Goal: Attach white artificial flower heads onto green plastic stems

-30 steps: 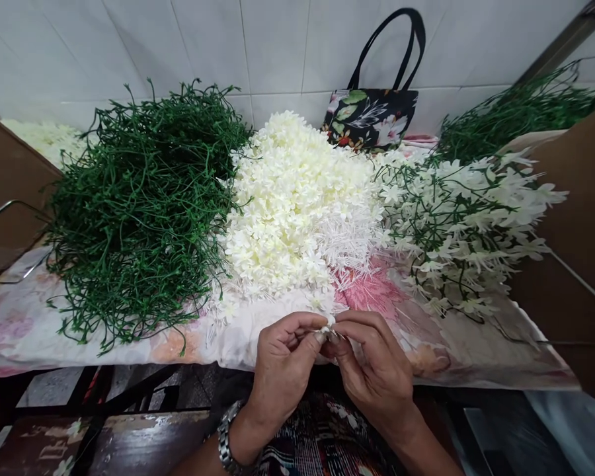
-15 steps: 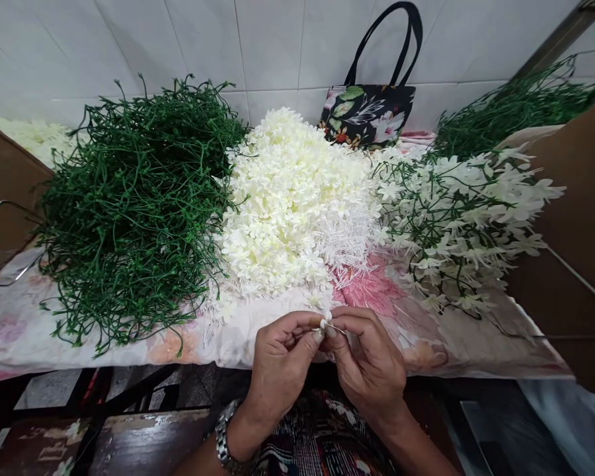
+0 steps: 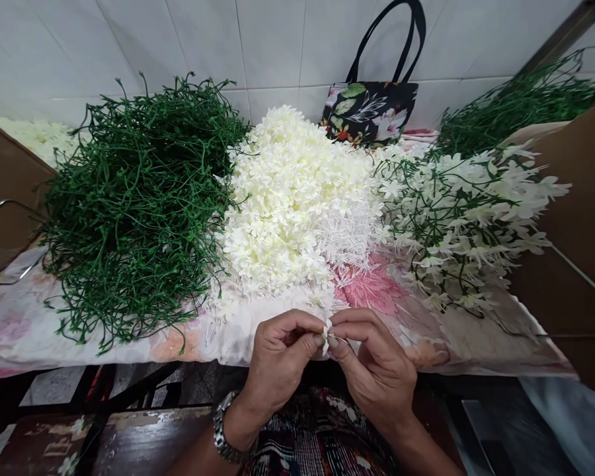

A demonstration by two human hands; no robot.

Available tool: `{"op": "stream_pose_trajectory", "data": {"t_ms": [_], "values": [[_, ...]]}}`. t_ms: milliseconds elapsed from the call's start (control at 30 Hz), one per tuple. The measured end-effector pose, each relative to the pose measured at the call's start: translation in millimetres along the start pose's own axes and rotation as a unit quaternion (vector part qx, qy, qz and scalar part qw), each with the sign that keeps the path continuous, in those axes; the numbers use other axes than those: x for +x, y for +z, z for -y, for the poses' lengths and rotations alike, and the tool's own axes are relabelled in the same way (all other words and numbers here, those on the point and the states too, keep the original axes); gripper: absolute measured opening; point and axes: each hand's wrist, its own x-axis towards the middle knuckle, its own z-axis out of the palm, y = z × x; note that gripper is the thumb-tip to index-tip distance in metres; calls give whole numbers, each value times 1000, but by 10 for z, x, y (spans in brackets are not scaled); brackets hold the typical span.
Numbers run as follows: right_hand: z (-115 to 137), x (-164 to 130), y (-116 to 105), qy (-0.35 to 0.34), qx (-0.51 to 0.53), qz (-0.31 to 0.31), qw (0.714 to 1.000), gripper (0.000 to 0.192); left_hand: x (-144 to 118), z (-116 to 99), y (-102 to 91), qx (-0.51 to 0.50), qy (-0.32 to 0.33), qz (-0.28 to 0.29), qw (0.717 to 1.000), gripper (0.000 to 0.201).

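Near the table's front edge, a small white artificial flower (image 3: 326,336) is pinched between my two hands. My left hand (image 3: 285,357) grips it from the left with thumb and forefinger. From the right, the fingertips of my right hand (image 3: 374,363) close on it as well, and a thin pale strand shows by the thumb. Just beyond my fingers rises a heap of loose white flower heads (image 3: 287,205), with a patch of thin white stamens (image 3: 347,235) at its right side. To the left lies a big tangle of green plastic stems (image 3: 133,211).
White flowers on green stems (image 3: 466,218) are piled at the right. A black floral handbag (image 3: 369,112) leans against the tiled wall. Cardboard boxes (image 3: 575,264) flank both sides, and more green stems (image 3: 520,99) lie at the back right. A floral cloth (image 3: 104,347) covers the table.
The flower has turned so its petals show more side-on between my fingertips. My right hand has shifted slightly to the right, and the view has tilted a little.
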Motion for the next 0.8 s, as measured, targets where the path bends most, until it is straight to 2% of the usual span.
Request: {"op": "stream_pose_trajectory", "data": {"t_ms": [167, 300, 367, 433, 600, 733, 800], "values": [[-25, -21, -16, -2, 26, 14, 1000, 17, -2, 54, -23, 1, 62, 16, 998, 7], [19, 36, -138, -13, 5, 96, 995, 18, -12, 59, -54, -1, 66, -13, 998, 8], [54, 46, -179, 2, -15, 114, 993, 26, -38, 39, -55, 31, 84, -31, 996, 9], [82, 33, -184, 16, -24, 117, 993, 36, -77, 16, -44, 86, 120, -23, 989, 12], [86, -2, -164, -2, -21, 122, 992, 15, -133, -5, -15, 179, 200, 10, 963, 15], [62, 23, -193, -4, -23, 126, 992, 11, -91, -8, -10, 219, 224, 16, 950, 17], [56, 36, -194, -1, -17, 124, 992, 10, -73, -6, 7, 220, 215, 14, 952, 17]]}}
